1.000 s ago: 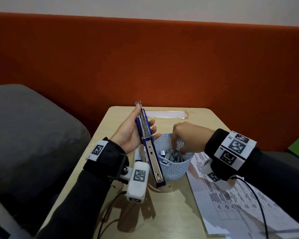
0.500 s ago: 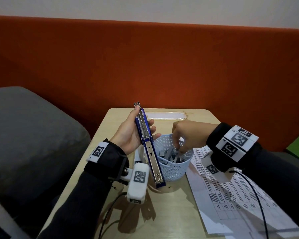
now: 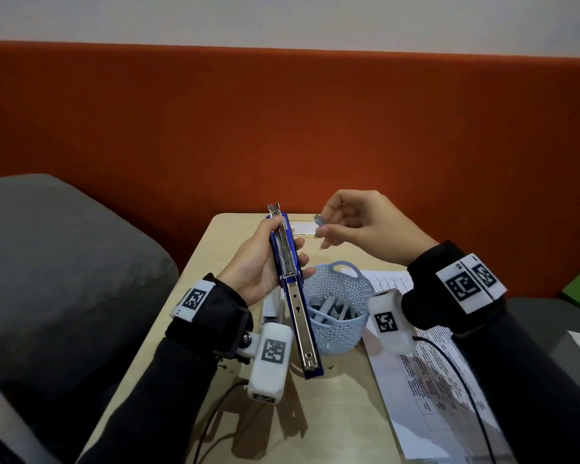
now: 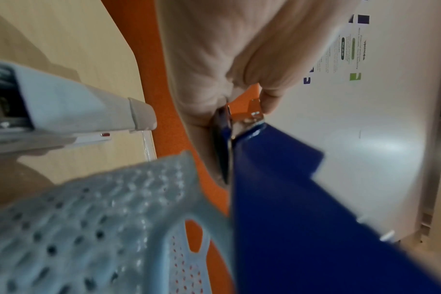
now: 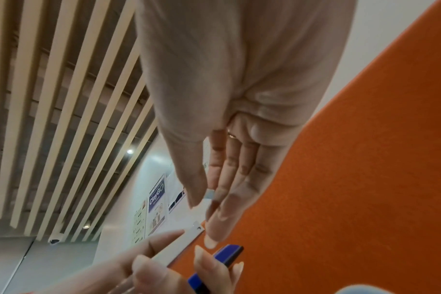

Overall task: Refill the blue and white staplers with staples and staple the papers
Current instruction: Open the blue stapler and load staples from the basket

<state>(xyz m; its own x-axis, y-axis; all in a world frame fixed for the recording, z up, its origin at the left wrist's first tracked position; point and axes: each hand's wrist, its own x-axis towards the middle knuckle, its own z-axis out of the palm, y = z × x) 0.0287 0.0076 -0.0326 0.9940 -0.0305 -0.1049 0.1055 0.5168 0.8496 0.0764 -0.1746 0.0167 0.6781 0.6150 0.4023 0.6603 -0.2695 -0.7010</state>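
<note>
My left hand [image 3: 265,262] grips the blue stapler [image 3: 290,279], swung fully open, its metal staple channel facing up and its far tip raised. Its blue body [image 4: 302,218] fills the left wrist view. My right hand [image 3: 345,222] is lifted just right of the stapler's far end and pinches a small strip of staples [image 3: 318,220] between thumb and fingers; the strip [image 5: 210,194] shows at the fingertips in the right wrist view. The white stapler [image 4: 76,115] lies on the table behind the left hand. Printed papers [image 3: 426,380] lie at the right.
A light blue perforated basket [image 3: 340,296] holding several staple strips stands on the small wooden table [image 3: 342,423]. A clear strip [image 3: 300,226] lies at the far edge. A grey cushion [image 3: 64,262] is left, an orange backrest [image 3: 282,128] behind. Cables trail over the near edge.
My right hand has come up out of the basket with a staple strip and moved toward the stapler's far end. The left hand has kept the stapler in about the same pose.
</note>
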